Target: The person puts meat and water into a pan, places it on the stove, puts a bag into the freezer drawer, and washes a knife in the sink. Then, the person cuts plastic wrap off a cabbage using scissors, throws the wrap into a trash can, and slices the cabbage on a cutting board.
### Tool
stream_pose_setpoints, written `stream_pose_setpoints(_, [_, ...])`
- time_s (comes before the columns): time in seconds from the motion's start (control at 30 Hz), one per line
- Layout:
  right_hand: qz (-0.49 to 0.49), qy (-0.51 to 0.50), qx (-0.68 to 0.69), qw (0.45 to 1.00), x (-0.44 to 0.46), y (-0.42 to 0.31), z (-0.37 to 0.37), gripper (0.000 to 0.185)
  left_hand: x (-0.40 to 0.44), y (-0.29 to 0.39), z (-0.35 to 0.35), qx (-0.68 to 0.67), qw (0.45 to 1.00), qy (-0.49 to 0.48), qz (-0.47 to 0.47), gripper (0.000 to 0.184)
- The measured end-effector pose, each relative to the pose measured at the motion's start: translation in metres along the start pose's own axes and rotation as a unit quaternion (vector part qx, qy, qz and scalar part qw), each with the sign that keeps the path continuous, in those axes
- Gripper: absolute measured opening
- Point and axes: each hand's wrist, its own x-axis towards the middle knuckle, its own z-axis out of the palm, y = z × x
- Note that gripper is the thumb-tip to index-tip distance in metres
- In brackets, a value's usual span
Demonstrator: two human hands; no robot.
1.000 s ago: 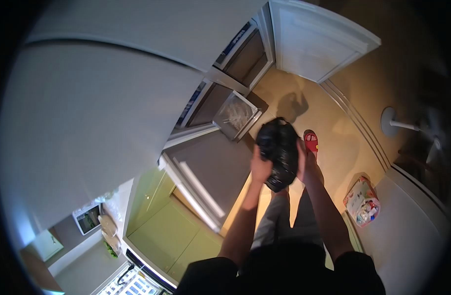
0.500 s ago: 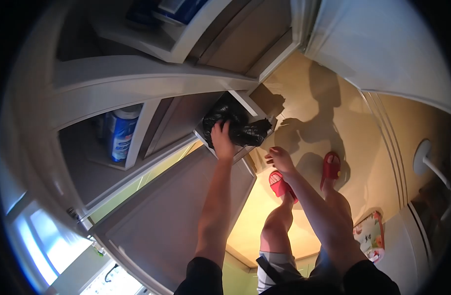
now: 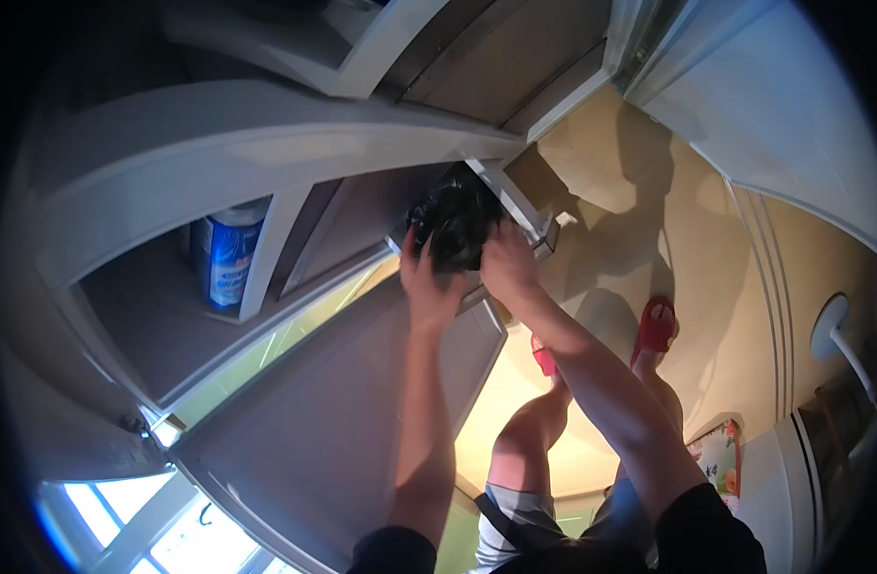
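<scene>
The black bag (image 3: 457, 210) sits in the open drawer (image 3: 517, 203), a crumpled lump whose long axis, as far as it shows, runs away from the person, its far end leaning slightly right; which end is its mouth cannot be told. The left hand (image 3: 432, 283) has fingers parted and half bent over the bag's near left edge, thumb apart, while the right hand (image 3: 508, 260) curls its fingers against the near right side; whether either grips cannot be told.
</scene>
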Motion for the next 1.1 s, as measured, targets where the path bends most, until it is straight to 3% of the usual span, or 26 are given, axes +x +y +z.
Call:
stream_pose_setpoints(0.03, [0.014, -0.074, -0.091, 0.993, 0.011, -0.004, 0.011, 0.029, -0.001, 0.006, -0.001, -0.016, 0.997, 0.070, -0.007, 0.058])
stream_pose_setpoints(0.07, [0.108, -0.058, 0.078, 0.989, 0.020, -0.004, 0.022, 0.031, 0.001, 0.011, 0.004, -0.013, 0.998, 0.055, 0.002, 0.051])
stream_pose_setpoints(0.1, [0.196, -0.041, 0.245, 0.949, 0.027, -0.005, 0.030, 0.032, 0.003, 0.025, 0.008, -0.009, 0.999, 0.040, 0.008, 0.044])
stream_pose_setpoints(0.13, [0.278, -0.023, 0.401, 0.873, 0.031, -0.007, 0.032, 0.034, 0.004, 0.029, 0.012, -0.005, 1.000, 0.025, 0.013, 0.037])
stream_pose_setpoints(0.17, [0.174, -0.113, 0.238, 0.949, 0.032, -0.002, 0.032, 0.033, 0.012, 0.020, 0.021, 0.025, 0.999, 0.029, 0.014, 0.035])
stream_pose_setpoints(0.2, [0.060, -0.201, 0.063, 0.976, 0.031, 0.001, 0.017, 0.033, 0.025, 0.006, 0.036, 0.056, 0.998, 0.031, 0.013, 0.034])
stream_pose_setpoints(0.23, [-0.057, -0.280, -0.113, 0.952, 0.027, 0.007, 0.010, 0.033, 0.036, -0.008, 0.051, 0.086, 0.996, 0.031, 0.012, 0.033])
stream_pose_setpoints(0.27, [-0.107, -0.220, -0.155, 0.957, 0.008, 0.015, 0.019, 0.031, 0.040, -0.025, 0.070, 0.087, 0.996, 0.005, 0.018, 0.024])
stream_pose_setpoints(0.37, [-0.074, -0.057, -0.028, 0.995, -0.001, -0.002, -0.047, 0.022, 0.031, -0.035, 0.108, 0.104, 0.976, -0.174, 0.083, 0.019])
stream_pose_setpoints(0.43, [-0.075, -0.047, 0.022, 0.996, 0.007, -0.001, -0.036, 0.024, 0.032, -0.036, 0.104, 0.094, 0.958, -0.250, 0.103, 0.020])
stream_pose_setpoints(0.47, [-0.074, -0.037, 0.049, 0.995, 0.016, 0.001, -0.028, 0.024, 0.038, -0.038, 0.089, 0.026, 0.939, -0.336, 0.073, 0.021])
stream_pose_setpoints(0.5, [-0.046, -0.099, 0.061, 0.992, 0.028, 0.005, -0.017, 0.024, 0.047, -0.032, 0.070, -0.043, 0.906, -0.418, 0.044, 0.023])
stream_pose_setpoints(0.53, [-0.018, -0.161, 0.073, 0.984, 0.039, 0.013, -0.002, 0.024, 0.049, -0.028, 0.059, -0.067, 0.884, -0.459, -0.063, 0.025])
stream_pose_setpoints(0.57, [0.009, -0.220, 0.083, 0.972, 0.047, 0.018, 0.011, 0.025, 0.037, -0.028, 0.049, -0.099, 0.907, -0.399, -0.091, 0.025])
stream_pose_setpoints(0.63, [-0.024, -0.212, 0.044, 0.976, 0.050, 0.016, 0.031, 0.028, 0.010, -0.020, 0.032, -0.162, 0.937, -0.276, -0.139, 0.026])
stream_pose_setpoints(0.67, [-0.033, -0.213, 0.024, 0.976, 0.043, 0.017, 0.041, 0.029, 0.010, -0.015, 0.032, -0.103, 0.931, -0.306, -0.171, 0.028])
stream_pose_setpoints(0.73, [-0.046, -0.119, 0.037, 0.991, 0.021, 0.021, 0.060, 0.024, 0.020, 0.012, 0.020, 0.015, 0.904, -0.357, -0.235, 0.033])
stream_pose_setpoints(0.77, [-0.057, -0.065, 0.042, 0.995, 0.018, 0.023, 0.066, 0.022, 0.016, -0.019, 0.042, 0.035, 0.901, -0.405, -0.153, 0.034])
stream_pose_setpoints(0.83, [0.070, 0.083, 0.246, 0.963, -0.015, 0.009, -0.015, 0.023, 0.006, -0.107, 0.104, 0.076, 0.872, -0.484, 0.015, 0.036])
stream_pose_setpoints(0.87, [0.106, 0.067, 0.273, 0.954, -0.041, 0.018, -0.033, 0.021, 0.007, -0.105, 0.103, 0.146, 0.873, -0.466, 0.015, 0.034])
stream_pose_setpoints(0.9, [0.144, 0.047, 0.298, 0.942, -0.062, 0.036, -0.044, 0.020, 0.003, -0.104, 0.101, 0.167, 0.861, -0.480, 0.018, 0.034])
stream_pose_setpoints(0.97, [0.287, -0.165, 0.280, 0.901, -0.082, 0.074, -0.012, 0.015, -0.001, -0.098, 0.099, 0.209, 0.841, -0.499, 0.025, 0.034])
stream_pose_setpoints(1.0, [0.293, -0.168, 0.375, 0.863, -0.076, 0.071, -0.008, 0.015, -0.005, -0.053, 0.072, 0.166, 0.921, -0.338, -0.100, 0.031])
stream_pose_setpoints(1.03, [0.297, -0.168, 0.466, 0.816, -0.067, 0.067, -0.004, 0.015, -0.015, 0.004, 0.035, 0.113, 0.956, -0.161, -0.217, 0.029])
stream_pose_setpoints(1.07, [0.296, -0.170, 0.553, 0.760, -0.059, 0.062, 0.002, 0.016, -0.027, 0.022, 0.019, 0.086, 0.968, -0.104, -0.211, 0.026])
stream_pose_setpoints(1.1, [0.299, -0.171, 0.547, 0.763, -0.058, 0.061, 0.013, 0.018, -0.039, 0.034, 0.006, 0.060, 0.976, -0.049, -0.205, 0.024])
